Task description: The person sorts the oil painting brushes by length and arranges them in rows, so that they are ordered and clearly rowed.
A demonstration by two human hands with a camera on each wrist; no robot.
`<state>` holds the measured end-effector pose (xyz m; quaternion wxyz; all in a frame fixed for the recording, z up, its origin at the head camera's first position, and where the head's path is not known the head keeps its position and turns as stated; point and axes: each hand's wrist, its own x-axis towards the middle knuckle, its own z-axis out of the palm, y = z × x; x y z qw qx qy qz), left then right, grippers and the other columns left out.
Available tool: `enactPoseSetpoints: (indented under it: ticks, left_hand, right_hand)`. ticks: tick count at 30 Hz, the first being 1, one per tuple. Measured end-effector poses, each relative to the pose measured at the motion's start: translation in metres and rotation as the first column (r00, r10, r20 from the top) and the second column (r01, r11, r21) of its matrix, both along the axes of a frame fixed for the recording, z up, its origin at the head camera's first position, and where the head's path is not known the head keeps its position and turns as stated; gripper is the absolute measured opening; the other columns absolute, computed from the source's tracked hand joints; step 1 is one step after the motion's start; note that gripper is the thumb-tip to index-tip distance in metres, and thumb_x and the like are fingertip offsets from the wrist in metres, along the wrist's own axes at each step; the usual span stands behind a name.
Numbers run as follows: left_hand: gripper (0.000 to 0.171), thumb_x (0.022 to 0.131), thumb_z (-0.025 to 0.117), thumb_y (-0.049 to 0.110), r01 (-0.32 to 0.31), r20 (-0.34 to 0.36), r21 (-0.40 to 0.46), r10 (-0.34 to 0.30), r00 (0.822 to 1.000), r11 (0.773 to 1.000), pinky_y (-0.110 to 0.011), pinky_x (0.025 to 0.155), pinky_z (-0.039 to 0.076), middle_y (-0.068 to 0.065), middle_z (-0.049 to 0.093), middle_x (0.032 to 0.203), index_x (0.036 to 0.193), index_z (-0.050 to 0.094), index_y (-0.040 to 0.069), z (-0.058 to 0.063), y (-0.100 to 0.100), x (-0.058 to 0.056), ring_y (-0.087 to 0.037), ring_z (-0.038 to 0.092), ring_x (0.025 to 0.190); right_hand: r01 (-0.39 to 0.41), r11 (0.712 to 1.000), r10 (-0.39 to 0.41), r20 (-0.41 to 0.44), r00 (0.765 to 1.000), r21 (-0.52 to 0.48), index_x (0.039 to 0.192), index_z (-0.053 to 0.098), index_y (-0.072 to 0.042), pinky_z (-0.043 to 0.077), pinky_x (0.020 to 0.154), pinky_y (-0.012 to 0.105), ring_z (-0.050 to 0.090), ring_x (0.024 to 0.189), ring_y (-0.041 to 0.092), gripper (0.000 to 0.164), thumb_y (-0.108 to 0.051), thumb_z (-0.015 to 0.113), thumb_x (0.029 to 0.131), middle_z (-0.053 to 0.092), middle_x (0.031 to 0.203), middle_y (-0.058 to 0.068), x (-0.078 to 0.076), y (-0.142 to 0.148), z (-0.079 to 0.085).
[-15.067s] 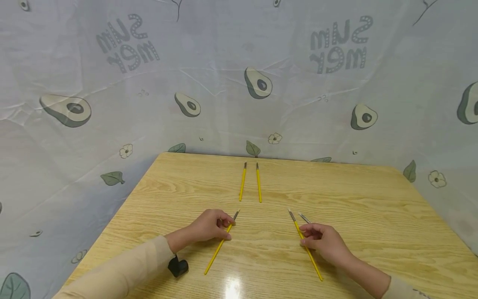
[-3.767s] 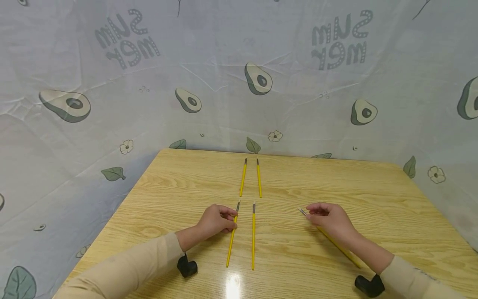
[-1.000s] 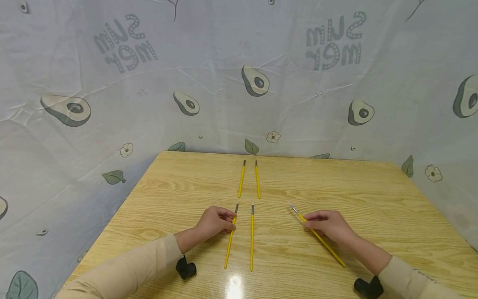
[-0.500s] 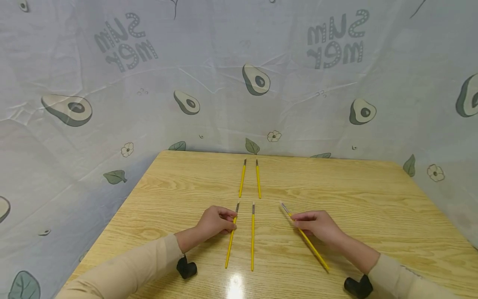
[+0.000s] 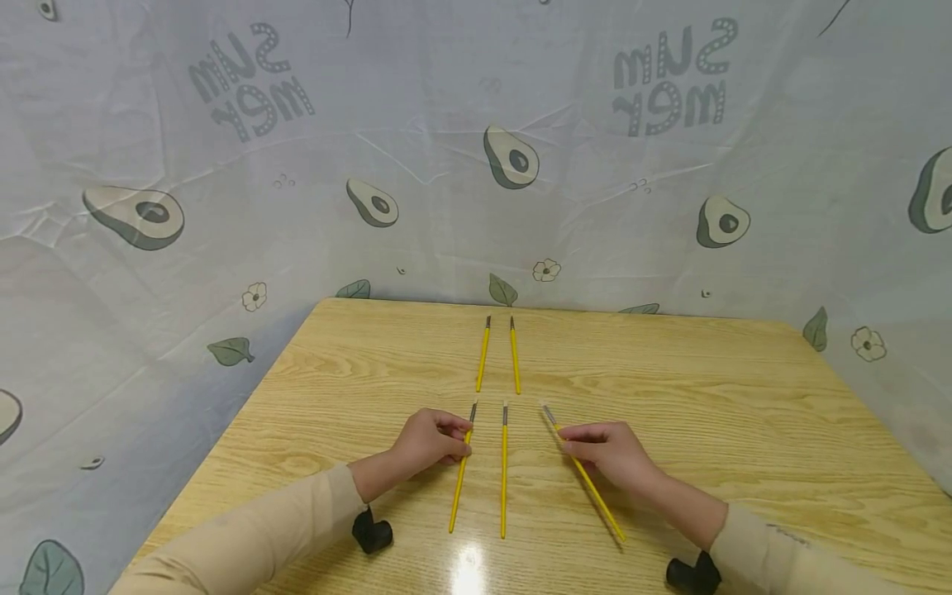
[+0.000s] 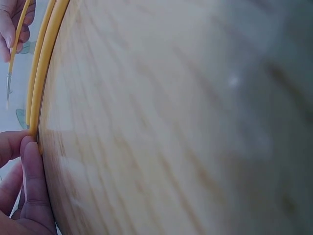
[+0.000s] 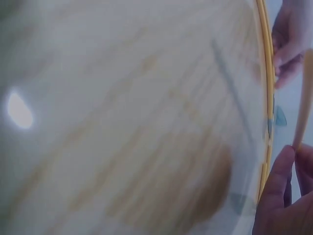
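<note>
My left hand (image 5: 427, 438) pinches a yellow-handled paintbrush (image 5: 457, 492) near its metal collar, the brush lying on the table with its pale tip pointing away. Just right of it a second paintbrush (image 5: 504, 487) lies alone, nearly parallel. My right hand (image 5: 613, 454) holds a third paintbrush (image 5: 598, 500) between thumb and fingers, slanted with its tip toward the far left. In the right wrist view this brush (image 7: 304, 103) shows raised off the tabletop. Farther back lie two more brushes, a left one (image 5: 483, 355) and a right one (image 5: 515, 364), dark tips away.
The light wood table (image 5: 706, 388) ends at a hanging cloth (image 5: 446, 124) printed with avocados and leaves. A black wrist-worn piece (image 5: 372, 535) sits under the left cuff, another black piece (image 5: 693, 573) under the right. A bright reflection shines near the front.
My right hand has carried its brush leftward, toward the middle brush, after picking it up on the right. Earlier the middle brush was in my right hand. My left hand's brush has turned straighter.
</note>
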<state>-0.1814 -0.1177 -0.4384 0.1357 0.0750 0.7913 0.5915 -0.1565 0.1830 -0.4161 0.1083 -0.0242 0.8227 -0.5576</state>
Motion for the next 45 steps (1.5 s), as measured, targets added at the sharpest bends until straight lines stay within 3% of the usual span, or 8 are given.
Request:
enactPoseSetpoints:
  ticks: [9, 18, 22, 36, 40, 45]
  left_hand:
    - [0.029, 0.079, 0.076, -0.002, 0.0, 0.002, 0.0, 0.0, 1.0, 1.0, -0.032, 0.061, 0.058, -0.007, 0.062, 0.081, 0.107, 0.071, -0.004, -0.001, 0.001, 0.0, -0.016, 0.065, 0.066]
    - [0.028, 0.079, 0.076, -0.002, 0.004, 0.001, 0.003, -0.004, 1.0, 1.0, -0.031, 0.061, 0.058, -0.007, 0.061, 0.08, 0.107, 0.071, -0.004, -0.002, 0.001, 0.0, -0.016, 0.065, 0.066]
    - [0.028, 0.079, 0.075, -0.002, 0.01, 0.006, 0.009, -0.01, 1.0, 1.0, -0.032, 0.061, 0.058, -0.007, 0.061, 0.081, 0.107, 0.071, -0.005, -0.001, 0.001, 0.0, -0.016, 0.065, 0.066]
    - [0.028, 0.079, 0.075, -0.002, 0.005, 0.011, 0.019, -0.006, 1.0, 1.0, -0.032, 0.061, 0.058, -0.007, 0.062, 0.081, 0.107, 0.071, -0.005, -0.001, 0.0, -0.002, -0.016, 0.065, 0.066]
    - [0.028, 0.079, 0.076, -0.002, 0.004, 0.007, 0.017, -0.004, 1.0, 1.0, -0.031, 0.061, 0.058, -0.007, 0.062, 0.08, 0.107, 0.071, -0.004, -0.003, -0.001, -0.003, -0.016, 0.065, 0.066]
    - [0.028, 0.079, 0.075, -0.002, 0.011, 0.006, 0.02, -0.011, 1.0, 1.0, -0.031, 0.061, 0.058, -0.007, 0.062, 0.08, 0.107, 0.071, -0.005, -0.004, -0.001, -0.003, -0.016, 0.065, 0.066]
  right_hand:
    - [0.086, 0.996, -0.086, -0.01, 0.996, -0.007, 0.109, 0.073, 0.001, 0.055, 0.069, 0.025, 0.065, 0.092, 0.016, 0.021, -0.005, 0.068, 0.09, 0.07, 0.109, 0.012, 0.004, -0.018, -0.005]
    - [0.107, 0.994, -0.108, -0.013, 0.994, -0.034, 0.105, 0.073, 0.004, 0.056, 0.059, 0.028, 0.066, 0.073, 0.018, 0.019, 0.001, 0.069, 0.087, 0.072, 0.094, 0.011, 0.002, -0.029, -0.011]
    - [0.123, 0.992, -0.123, -0.003, 0.992, -0.023, 0.102, 0.074, 0.004, 0.057, 0.059, 0.028, 0.067, 0.074, 0.017, 0.017, 0.002, 0.07, 0.086, 0.072, 0.091, 0.009, 0.002, -0.033, -0.013]
    - [0.031, 0.999, -0.033, -0.059, 0.998, -0.045, 0.109, 0.07, 0.009, 0.059, 0.066, 0.031, 0.07, 0.082, 0.024, 0.026, 0.003, 0.072, 0.084, 0.071, 0.096, 0.016, 0.002, -0.029, -0.014]
    - [-0.004, 1.0, 0.003, -0.099, 0.995, -0.01, 0.109, 0.069, 0.01, 0.058, 0.065, 0.028, 0.069, 0.081, 0.022, 0.027, 0.003, 0.073, 0.083, 0.071, 0.091, 0.013, 0.001, -0.028, -0.018]
    - [0.008, 1.0, -0.006, -0.119, 0.993, 0.023, 0.106, 0.07, 0.009, 0.058, 0.065, 0.027, 0.068, 0.08, 0.021, 0.024, 0.006, 0.073, 0.082, 0.07, 0.087, 0.009, 0.001, -0.03, -0.019]
